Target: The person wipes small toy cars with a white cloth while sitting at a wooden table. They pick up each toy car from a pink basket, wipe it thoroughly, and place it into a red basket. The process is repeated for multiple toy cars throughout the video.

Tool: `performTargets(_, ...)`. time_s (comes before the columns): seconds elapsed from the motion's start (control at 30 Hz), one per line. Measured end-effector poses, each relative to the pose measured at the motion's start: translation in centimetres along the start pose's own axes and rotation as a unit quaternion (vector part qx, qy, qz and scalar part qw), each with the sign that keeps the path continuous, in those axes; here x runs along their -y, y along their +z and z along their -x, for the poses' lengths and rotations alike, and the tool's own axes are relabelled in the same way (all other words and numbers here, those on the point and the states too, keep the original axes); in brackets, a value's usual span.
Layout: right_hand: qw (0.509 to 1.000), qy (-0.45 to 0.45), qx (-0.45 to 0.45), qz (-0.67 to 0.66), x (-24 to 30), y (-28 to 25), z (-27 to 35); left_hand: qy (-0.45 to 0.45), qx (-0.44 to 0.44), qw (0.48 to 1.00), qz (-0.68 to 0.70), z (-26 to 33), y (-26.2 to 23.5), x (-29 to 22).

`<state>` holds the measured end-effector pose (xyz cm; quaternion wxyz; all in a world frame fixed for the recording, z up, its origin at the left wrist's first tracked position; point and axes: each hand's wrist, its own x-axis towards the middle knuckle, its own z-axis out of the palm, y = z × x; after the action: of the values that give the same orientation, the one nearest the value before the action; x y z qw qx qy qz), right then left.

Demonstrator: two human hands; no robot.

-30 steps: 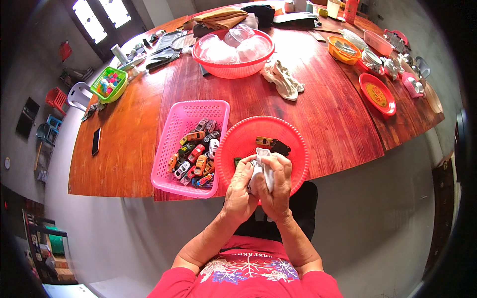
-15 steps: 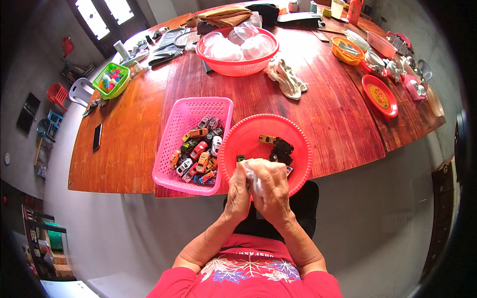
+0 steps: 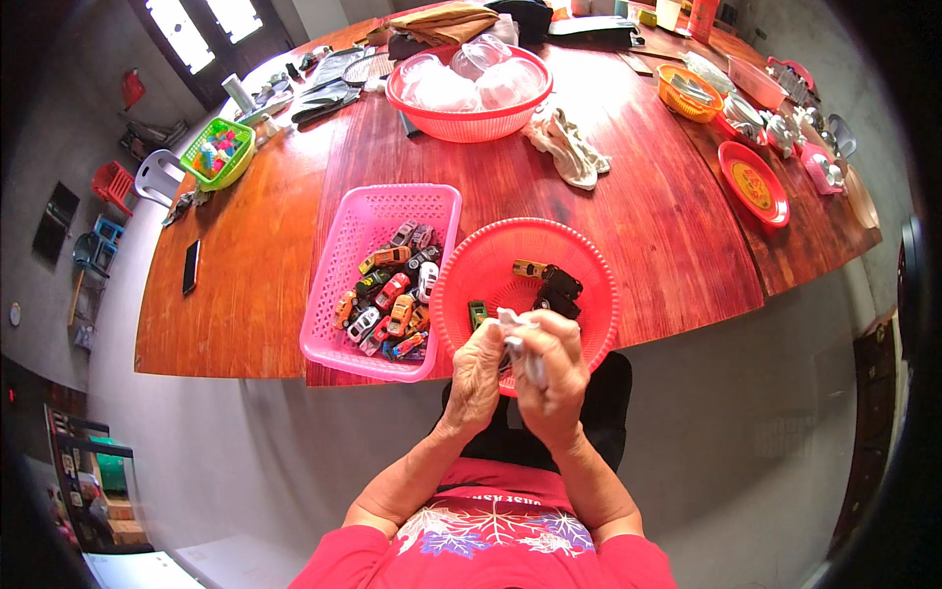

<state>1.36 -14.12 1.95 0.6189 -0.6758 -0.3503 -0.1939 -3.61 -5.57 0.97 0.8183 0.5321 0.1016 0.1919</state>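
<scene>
Both hands meet at the lower centre of the frame, fingers curled inward around a crumpled white cloth [image 3: 531,367]. The left hand [image 3: 475,383] pinches it near the thumb; the right hand [image 3: 552,371], blurred, grips more of it. Whether something is wrapped inside, I cannot tell.

The cloth lies between the hands, its long axis slanting from upper left to lower right, the free tip pointing toward the top of the frame.

Hands and cloth are over the near side of a round red basket [image 3: 500,253]. In it, a green toy car [image 3: 477,313] lies just above the left hand, the nearer one, its long axis running roughly up and down the frame. A black toy [image 3: 560,292] lies above the right hand. Farther up, a yellow toy car [image 3: 530,268] lies lengthwise left to right; which end is its front is unclear.

Just left of the red basket, a pink rectangular basket [image 3: 343,245] holds a heap of toy cars [image 3: 394,289] pointing various ways. A dark phone [image 3: 191,267] lies on the wooden table [image 3: 245,304] at left.
</scene>
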Motion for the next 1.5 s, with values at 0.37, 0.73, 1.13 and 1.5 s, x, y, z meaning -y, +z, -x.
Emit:
performTargets(0.37,0.998,0.055,-0.036,0.003,-0.2,1.0,1.8,-0.035,-0.014,0.992,0.120,-0.5,0.0,-0.7)
performTargets(0.73,0.988,-0.122,0.072,0.063,0.4,0.1,1.7,-0.161,0.077,0.924,0.339,-1.0,-2.3,0.0)
performTargets(1.13,0.971,-0.127,0.160,0.121,1.3,0.4,1.3,-0.131,0.066,0.931,0.333,-0.7,-2.4,-0.2)
performTargets(1.5,0.998,0.047,0.032,0.020,-0.5,0.5,-0.8,-0.095,0.016,0.986,0.135,0.7,-0.2,0.5)
